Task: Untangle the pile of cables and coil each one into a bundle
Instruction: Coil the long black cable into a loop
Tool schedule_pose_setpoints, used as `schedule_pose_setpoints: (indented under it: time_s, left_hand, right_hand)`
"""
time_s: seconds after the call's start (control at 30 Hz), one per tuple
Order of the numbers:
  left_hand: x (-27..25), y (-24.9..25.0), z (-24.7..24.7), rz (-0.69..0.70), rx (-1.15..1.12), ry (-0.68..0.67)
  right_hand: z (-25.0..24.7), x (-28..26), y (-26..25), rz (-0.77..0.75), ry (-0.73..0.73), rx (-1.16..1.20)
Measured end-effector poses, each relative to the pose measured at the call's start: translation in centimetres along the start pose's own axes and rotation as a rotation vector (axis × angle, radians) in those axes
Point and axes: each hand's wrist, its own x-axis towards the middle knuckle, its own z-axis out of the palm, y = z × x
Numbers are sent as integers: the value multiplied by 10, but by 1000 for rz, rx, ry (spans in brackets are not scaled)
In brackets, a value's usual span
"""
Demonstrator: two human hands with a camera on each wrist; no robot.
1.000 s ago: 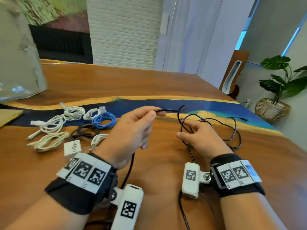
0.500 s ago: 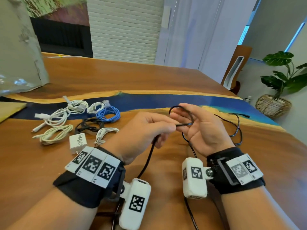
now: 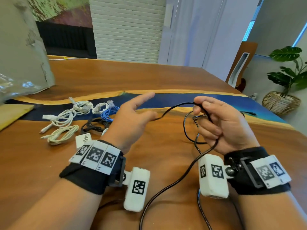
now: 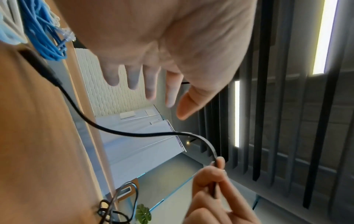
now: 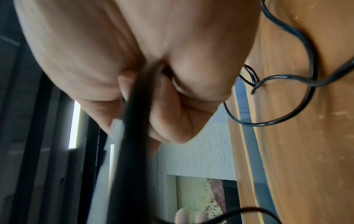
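Between the two hands, a black cable (image 3: 174,108) arched above the table (image 3: 166,80), its far run pinched in the curled fingers of the right hand (image 3: 221,123), further loops lying just beyond that hand. Half a second before, the left hand (image 3: 131,120) had been pinching the same cable close against the right; now it had let go and drawn aside, fingers spread and holding nothing. That suggested one loop had been handed over and the left was free to fetch the next length. Beyond the left hand lay the white bundles (image 3: 66,120) and a blue bundle (image 3: 108,112), already coiled. The cable's near end ran out of frame, and the right wrist view was too blurred to count the loops held.
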Motion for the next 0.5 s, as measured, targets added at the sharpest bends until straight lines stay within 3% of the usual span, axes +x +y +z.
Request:
schedule_pose_setpoints:
  time_s: [0.13, 0.23, 0.3, 0.43, 0.5]
  left_hand:
    - [-10, 9, 11, -30, 44, -251]
    - [-13, 11, 11, -86, -92, -394]
    - [-11, 11, 5, -145, -136, -431]
    - [-9, 5, -5, -163, 125, -524]
    - [-7, 2, -7, -177, 223, -493]
  right_hand:
    - [-5, -2, -7, -82, 5, 54]
    - [-10, 0, -9, -127, 82, 67]
    - [-14, 2, -10, -153, 132, 78]
    - [-17, 4, -8, -213, 176, 84]
    - [-17, 6, -7, -262, 198, 94]
